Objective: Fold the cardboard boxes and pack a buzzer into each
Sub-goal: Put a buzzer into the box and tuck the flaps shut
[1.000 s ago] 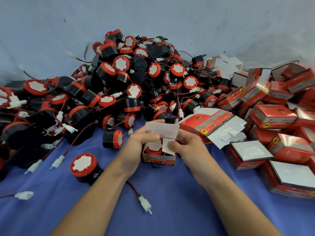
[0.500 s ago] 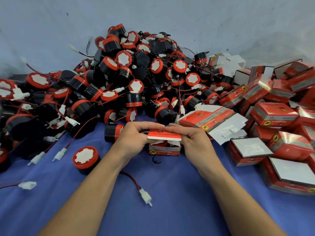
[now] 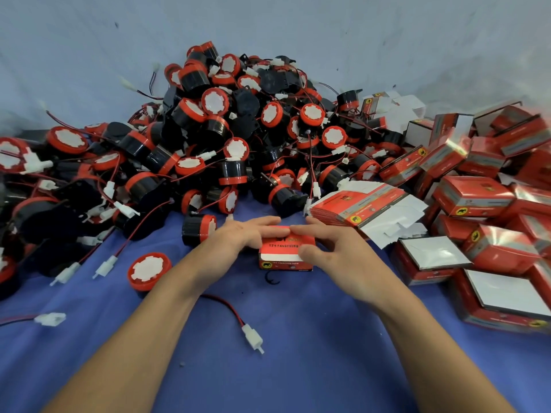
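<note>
A small red cardboard box (image 3: 283, 265) stands on the blue cloth (image 3: 298, 368) at the centre, its lid folded down and a white strip of flap showing along the front edge. My left hand (image 3: 238, 242) presses straight fingers on the lid's left part. My right hand (image 3: 337, 254) arches over the right side, fingertips at the far edge and thumb pressing the lid near the white strip. What is inside the box is hidden. A big pile of red-and-black buzzers (image 3: 226, 138) with red wires lies right behind.
A fanned stack of flat unfolded boxes (image 3: 357, 204) lies just right of my hands. Several folded red boxes (image 3: 471, 195) crowd the right side. A loose buzzer (image 3: 149, 271) and a white wire connector (image 3: 252, 338) lie on the cloth by my left forearm.
The lid stood up and white one second ago; it has been folded down over the box. Both hands moved from the flaps to pressing on top.
</note>
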